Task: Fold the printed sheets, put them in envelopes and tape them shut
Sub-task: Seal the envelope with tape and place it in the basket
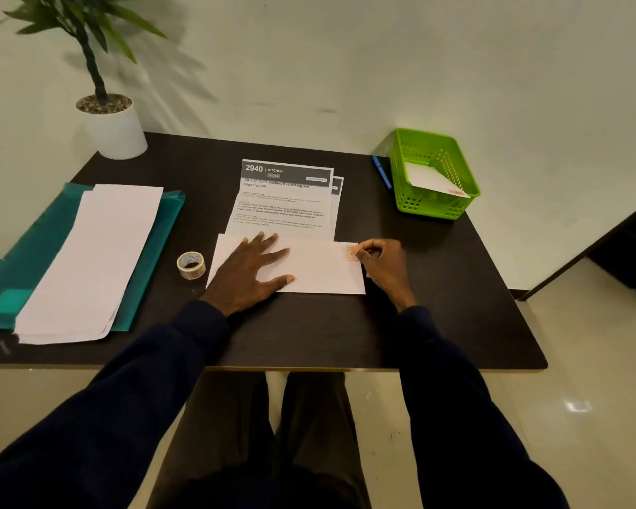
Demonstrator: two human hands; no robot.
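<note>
White envelope (320, 270) lies at the middle of a dark table (437, 288), pinned under a person's left hand (252, 268), whose fingers are spread flat and grip nothing. The right hand (380, 264), fingers curled, pinches a small tan strip (350, 252), by the look of it tape, at the envelope's right end. Printed sheets (285, 203) lie just behind the envelope; whether their near edge touches it or is tucked under it cannot be told. A tape roll (191, 265) stands just to its left.

The envelope looks light and thin, likely to slide on the smooth tabletop and to crease if bent. A flat palm on its left half seems the right hold while the strip is pressed down. The strip looks limp and sticky, best kept by one end.

Hard to make out: whether the flap is closed, whether a folded sheet is inside, and how much of the strip adheres. The left hand covers part of the envelope. A green basket (437, 207) at far right holds what seems another envelope, with a blue pen (381, 172) beside it. A white stack (89, 259) rests on a teal folder (34, 259) at left.
</note>
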